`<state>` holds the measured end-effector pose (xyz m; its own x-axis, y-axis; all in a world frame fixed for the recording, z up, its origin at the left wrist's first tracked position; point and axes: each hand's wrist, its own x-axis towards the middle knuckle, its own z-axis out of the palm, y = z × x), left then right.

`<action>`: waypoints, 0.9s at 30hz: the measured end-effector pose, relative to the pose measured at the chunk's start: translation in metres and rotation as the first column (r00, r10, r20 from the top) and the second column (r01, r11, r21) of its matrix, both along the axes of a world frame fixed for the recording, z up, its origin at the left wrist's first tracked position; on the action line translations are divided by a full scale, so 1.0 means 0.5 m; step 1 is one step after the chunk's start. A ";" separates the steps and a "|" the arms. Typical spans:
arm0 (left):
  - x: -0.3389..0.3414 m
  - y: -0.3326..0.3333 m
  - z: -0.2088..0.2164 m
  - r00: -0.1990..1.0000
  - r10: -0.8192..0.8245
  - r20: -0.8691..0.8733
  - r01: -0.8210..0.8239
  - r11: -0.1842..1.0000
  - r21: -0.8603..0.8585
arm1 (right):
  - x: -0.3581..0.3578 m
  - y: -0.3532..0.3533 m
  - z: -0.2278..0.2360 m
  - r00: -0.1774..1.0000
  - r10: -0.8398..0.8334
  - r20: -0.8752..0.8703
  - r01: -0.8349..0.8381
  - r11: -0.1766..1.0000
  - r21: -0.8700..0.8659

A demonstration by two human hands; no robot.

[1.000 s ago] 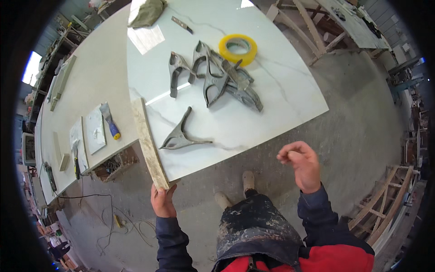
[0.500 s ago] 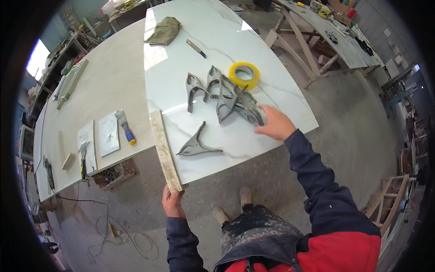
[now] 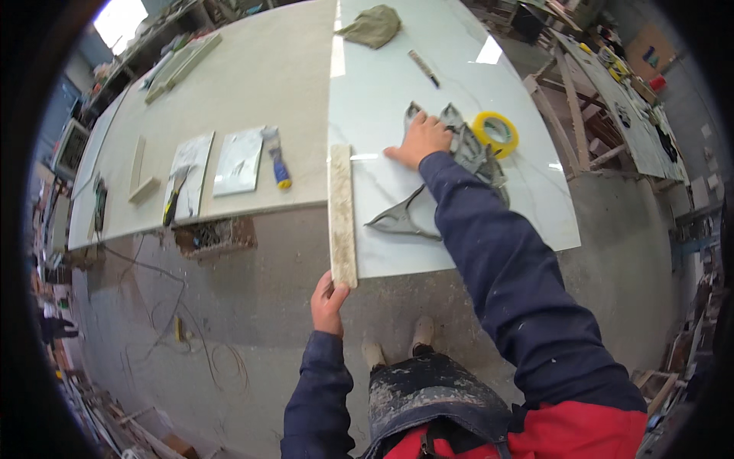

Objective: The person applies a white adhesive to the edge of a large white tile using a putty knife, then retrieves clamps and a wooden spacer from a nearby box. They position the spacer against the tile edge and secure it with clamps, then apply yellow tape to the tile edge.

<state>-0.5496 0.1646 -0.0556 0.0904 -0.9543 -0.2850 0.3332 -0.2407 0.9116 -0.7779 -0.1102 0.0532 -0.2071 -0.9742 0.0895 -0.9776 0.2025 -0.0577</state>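
At the lower end of a long, pale, stained strip (image 3: 343, 218), my left hand (image 3: 329, 304) is closed, thumb and fingers gripping it. The strip lies along the left edge of a glossy white marble-look slab (image 3: 378, 180). My right hand (image 3: 425, 140) reaches over a grey spring clamp (image 3: 414, 109), mostly hidden beneath it; the thumb is spread away from the fingers. To its right several more metal spring clamps (image 3: 480, 157) lie in a cluster, partly behind my sleeve. A single spring clamp (image 3: 401, 218) rests on the slab nearer me, beside the strip.
A roll of yellow tape (image 3: 495, 134) touches the clamp cluster. Farther off lie a marker-like stick (image 3: 423, 69) and an olive cloth (image 3: 372, 27). On the beige board (image 3: 267, 92) at left are a blue-handled scraper (image 3: 278, 161), a putty knife (image 3: 175, 197) and small tile pieces (image 3: 238, 162).
My right hand has moved left from the right end of the clamp cluster to the leftmost clamp. My left hand still holds the strip's end. The view has shifted.
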 end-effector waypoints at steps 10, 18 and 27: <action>-0.009 -0.008 0.009 1.000 0.000 0.006 0.000 0.999 -0.042 | -0.112 0.106 0.120 0.821 0.214 0.529 -0.051 0.951 -0.306; 0.003 -0.013 0.005 0.998 -0.065 -0.006 0.065 0.998 -0.004 | -0.172 0.334 0.130 -0.120 0.228 0.966 0.034 0.974 -0.226; 0.008 -0.001 0.008 1.000 -0.016 0.008 0.016 1.000 0.024 | -0.153 0.839 -0.032 -0.188 -0.824 0.535 -0.578 0.533 0.617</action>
